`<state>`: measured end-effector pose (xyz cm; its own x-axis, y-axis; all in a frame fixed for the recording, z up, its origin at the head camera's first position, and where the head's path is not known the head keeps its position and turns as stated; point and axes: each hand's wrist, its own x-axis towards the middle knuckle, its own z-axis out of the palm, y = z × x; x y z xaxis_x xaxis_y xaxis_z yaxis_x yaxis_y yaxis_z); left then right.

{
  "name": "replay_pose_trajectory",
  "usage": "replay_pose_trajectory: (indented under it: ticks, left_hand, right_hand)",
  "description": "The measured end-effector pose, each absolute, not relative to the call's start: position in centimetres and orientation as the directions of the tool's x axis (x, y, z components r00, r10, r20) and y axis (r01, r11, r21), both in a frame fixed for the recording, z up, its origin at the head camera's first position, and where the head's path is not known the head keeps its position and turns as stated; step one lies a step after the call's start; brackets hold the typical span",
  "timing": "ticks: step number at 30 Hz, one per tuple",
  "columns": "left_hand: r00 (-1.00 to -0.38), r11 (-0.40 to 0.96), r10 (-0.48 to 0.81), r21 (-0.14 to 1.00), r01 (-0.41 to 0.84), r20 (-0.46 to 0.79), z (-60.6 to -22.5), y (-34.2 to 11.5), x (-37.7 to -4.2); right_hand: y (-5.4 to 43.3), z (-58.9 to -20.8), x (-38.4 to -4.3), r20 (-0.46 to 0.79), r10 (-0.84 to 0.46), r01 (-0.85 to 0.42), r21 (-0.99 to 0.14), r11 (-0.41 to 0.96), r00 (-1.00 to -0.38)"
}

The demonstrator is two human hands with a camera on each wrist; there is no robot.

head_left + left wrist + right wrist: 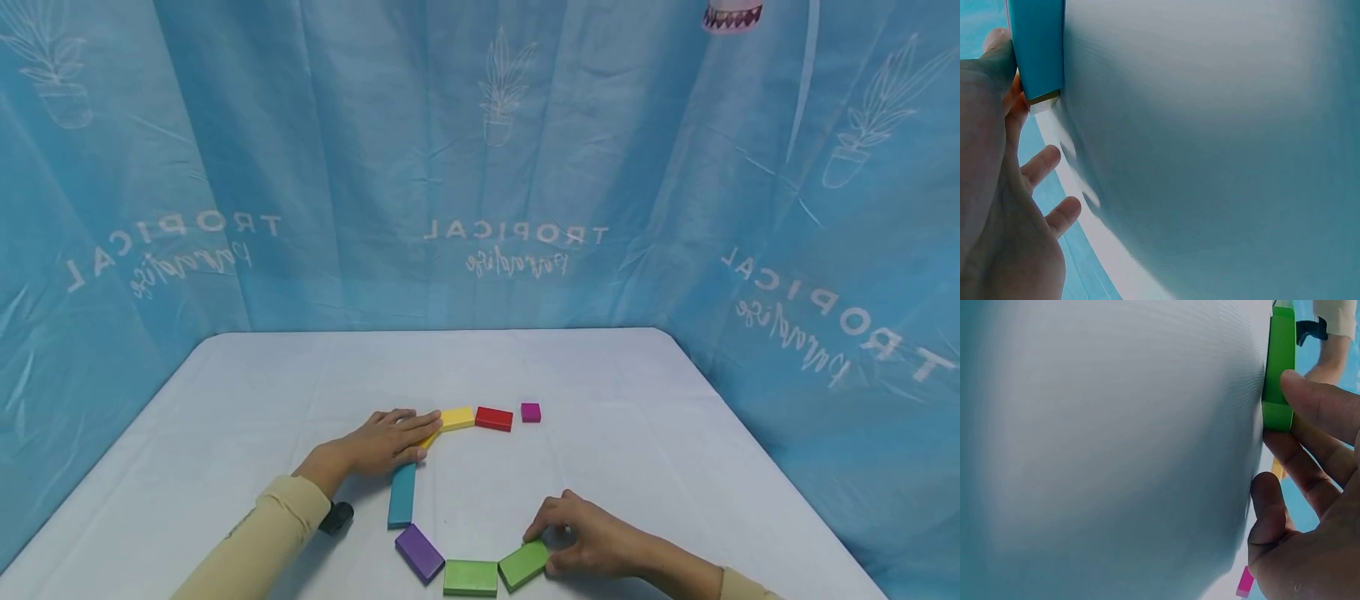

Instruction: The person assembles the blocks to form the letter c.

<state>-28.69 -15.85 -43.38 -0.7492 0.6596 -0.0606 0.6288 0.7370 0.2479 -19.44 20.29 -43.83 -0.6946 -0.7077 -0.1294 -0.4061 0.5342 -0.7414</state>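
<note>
A curved row of wooden blocks lies on the white table. My left hand (pixel 393 442) rests on its upper left part, fingers stretched over an orange block (pixel 430 441) and reaching a yellow block (pixel 456 418). Its thumb is by the upper end of a blue block (pixel 402 496); the orange block is mostly hidden under the hand. At the near right end of the row, my right hand (pixel 592 537) pinches a green block (pixel 523 565) between thumb and fingers. That block (pixel 1279 369) lies against a second green block (pixel 470 577), with a purple block (pixel 420 552) left of it.
Beyond the yellow block lie a red block (pixel 493 418) and a small magenta cube (pixel 531 412) set slightly apart. The white tabletop (pixel 600 367) ends at a blue printed curtain (pixel 375 167) on the back and sides. A dark wrist device (pixel 337 517) sits at the left cuff.
</note>
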Motion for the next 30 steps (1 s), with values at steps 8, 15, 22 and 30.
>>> replay_pose_trajectory:
  ticks: [8,15,22,30]
  left_hand:
    - [-0.762,0.75,0.644,0.251,0.612,-0.065,-43.2,-15.8,-28.7]
    - [-0.759,0.749,0.647,0.246,0.615,-0.073,-43.2,-15.9,-28.8]
    - [-0.761,0.751,0.642,0.273,0.601,-0.091,-43.4,-15.8,-28.9]
    - [-0.765,0.756,0.638,0.261,0.6,-0.089,-43.7,-15.7,-28.9]
  right_hand:
    - [20.4,-43.0,-19.8,-0.078,-0.716,-0.469,-0.706,0.531,-0.694]
    - [20.4,-41.7,-22.0,-0.049,-0.617,-0.42,-0.69,0.589,-0.785]
    - [20.1,-42.0,-25.4,0.097,-0.489,-0.408,-0.701,0.584,-0.867]
    - [18.5,-42.9,-29.5,0.172,-0.289,-0.32,-0.721,0.614,-0.942]
